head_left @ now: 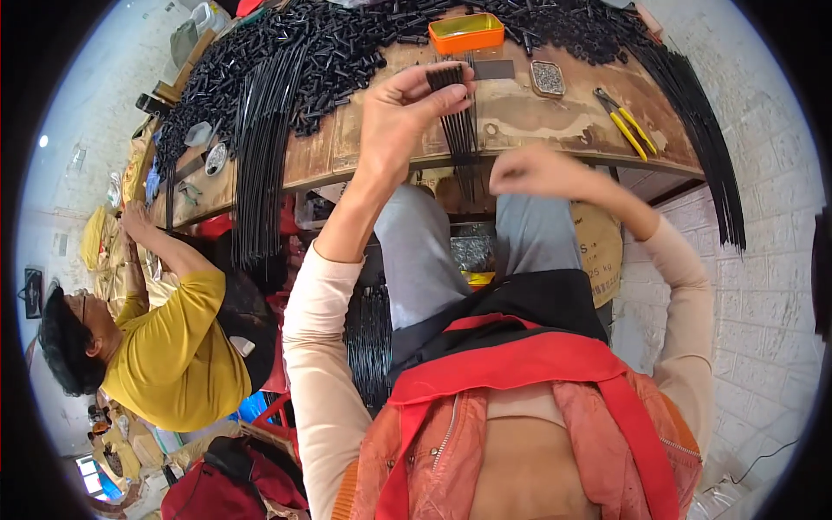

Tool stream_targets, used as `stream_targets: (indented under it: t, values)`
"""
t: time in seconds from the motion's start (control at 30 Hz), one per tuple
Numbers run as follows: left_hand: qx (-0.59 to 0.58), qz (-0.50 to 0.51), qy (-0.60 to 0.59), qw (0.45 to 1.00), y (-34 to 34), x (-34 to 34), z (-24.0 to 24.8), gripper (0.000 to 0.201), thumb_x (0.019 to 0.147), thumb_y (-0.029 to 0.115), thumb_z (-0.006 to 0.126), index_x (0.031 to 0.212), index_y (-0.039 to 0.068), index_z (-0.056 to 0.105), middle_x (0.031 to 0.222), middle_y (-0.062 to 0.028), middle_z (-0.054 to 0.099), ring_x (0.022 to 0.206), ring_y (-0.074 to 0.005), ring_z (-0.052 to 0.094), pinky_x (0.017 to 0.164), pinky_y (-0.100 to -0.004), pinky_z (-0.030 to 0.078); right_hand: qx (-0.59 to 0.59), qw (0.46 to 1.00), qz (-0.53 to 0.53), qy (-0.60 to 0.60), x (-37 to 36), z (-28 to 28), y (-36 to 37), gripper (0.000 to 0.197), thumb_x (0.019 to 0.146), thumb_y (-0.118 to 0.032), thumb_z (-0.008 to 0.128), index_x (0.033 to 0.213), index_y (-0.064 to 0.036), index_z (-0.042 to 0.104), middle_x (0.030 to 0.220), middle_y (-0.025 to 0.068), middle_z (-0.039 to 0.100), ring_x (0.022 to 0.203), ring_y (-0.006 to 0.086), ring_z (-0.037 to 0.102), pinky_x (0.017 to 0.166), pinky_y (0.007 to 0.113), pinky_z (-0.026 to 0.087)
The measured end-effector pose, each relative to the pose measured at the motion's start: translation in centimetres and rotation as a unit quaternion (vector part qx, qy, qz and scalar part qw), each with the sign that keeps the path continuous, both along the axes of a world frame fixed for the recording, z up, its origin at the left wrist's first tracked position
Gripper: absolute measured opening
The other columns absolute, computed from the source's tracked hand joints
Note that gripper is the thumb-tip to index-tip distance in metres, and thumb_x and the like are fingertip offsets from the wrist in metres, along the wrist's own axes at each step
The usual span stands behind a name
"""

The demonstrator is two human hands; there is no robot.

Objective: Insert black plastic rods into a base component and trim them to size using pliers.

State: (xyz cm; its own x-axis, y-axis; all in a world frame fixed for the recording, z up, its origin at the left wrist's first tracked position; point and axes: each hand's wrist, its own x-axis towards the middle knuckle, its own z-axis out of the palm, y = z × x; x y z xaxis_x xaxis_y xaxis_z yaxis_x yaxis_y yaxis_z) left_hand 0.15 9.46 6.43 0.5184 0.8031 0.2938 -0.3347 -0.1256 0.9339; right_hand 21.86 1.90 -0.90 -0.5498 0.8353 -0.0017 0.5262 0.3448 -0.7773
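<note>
My left hand (403,113) is raised over the table's front edge, its fingers closed around the thick ends of several black rods (445,78). Thin black rods (461,143) hang below that hand, past the table edge toward my knees; whether all of them belong to the held bunch is hard to see. Lower and to the right, my right hand (533,171) hovers above my right knee, apart from the rods. Motion blurs it, so I cannot make out its fingers or anything in them.
The wooden table (555,117) carries a heap of short black parts (295,65), an orange tray (466,35), a small dish of metal bits (547,78) and yellow-handled pliers (628,126). Long black rods (260,156) overhang its edge. At left sits a person in a yellow top (178,347).
</note>
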Motion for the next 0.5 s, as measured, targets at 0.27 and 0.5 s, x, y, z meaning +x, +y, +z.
stream_targets:
  t: [0.27,0.5]
  values:
    - [0.000,-0.020,-0.005,1.000,0.0,0.6,-0.3,0.026,0.084,-0.005,0.067,0.110,-0.006,0.065,0.101,-0.0148,0.070,0.094,-0.0195,0.068,0.084,-0.0318,0.058,-0.022,0.996,0.049,0.070,-1.6,-4.1,3.4,0.016,0.085,-0.014,0.066,0.091,0.0000,0.069,0.098,0.0107,0.069,0.091,0.0200,0.065,0.082,0.034,0.050]
    - [-0.012,-0.019,-0.014,1.000,-0.4,-0.2,-0.4,0.027,0.085,-0.003,0.067,0.112,-0.004,0.064,0.101,-0.0137,0.070,0.093,-0.0179,0.068,0.086,-0.0313,0.057,0.138,0.990,-0.027,0.028,-2.0,5.3,-0.6,0.013,0.086,-0.011,0.066,0.096,-0.0026,0.070,0.084,0.0093,0.066,0.080,0.0192,0.064,0.072,0.031,0.050]
